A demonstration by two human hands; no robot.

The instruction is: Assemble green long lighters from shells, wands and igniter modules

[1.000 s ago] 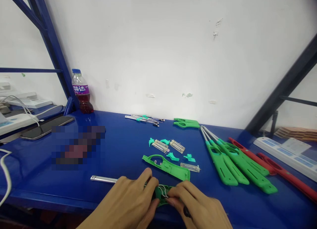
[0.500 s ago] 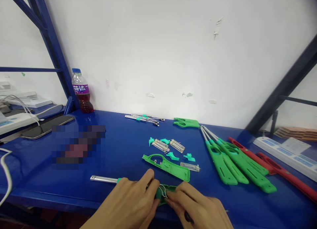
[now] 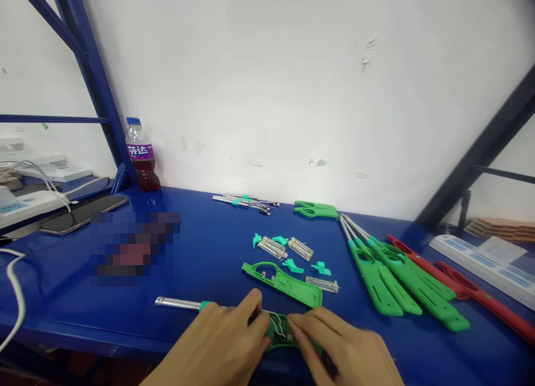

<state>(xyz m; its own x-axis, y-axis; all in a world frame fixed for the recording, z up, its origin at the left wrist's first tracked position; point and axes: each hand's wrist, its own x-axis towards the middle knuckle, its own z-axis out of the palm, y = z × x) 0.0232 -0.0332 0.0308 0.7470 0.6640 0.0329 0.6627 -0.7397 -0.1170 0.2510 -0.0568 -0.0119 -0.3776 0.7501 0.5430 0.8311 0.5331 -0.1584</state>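
My left hand (image 3: 221, 344) and my right hand (image 3: 340, 350) meet at the near edge of the blue bench (image 3: 200, 252). Both pinch an open green lighter half-shell (image 3: 279, 329) with white wires inside it. Its metal tube (image 3: 178, 303) sticks out to the left past my left hand. Just beyond lies a second green half-shell (image 3: 284, 277). Small teal triggers (image 3: 292, 265) and clear fuel cells (image 3: 271, 247) are scattered behind that.
Several finished green lighters (image 3: 393, 272) and two red ones (image 3: 460, 286) lie at the right. A green shell pair (image 3: 315, 209) and metal tubes (image 3: 244, 201) sit near the wall. A drink bottle (image 3: 141, 155) stands at the back left, beside a phone (image 3: 81, 213) and white cables (image 3: 12, 297).
My fingers have shifted slightly on the green shell, with the right fingertips moving in over the wires. The camera has drifted a little. Nothing else has moved.
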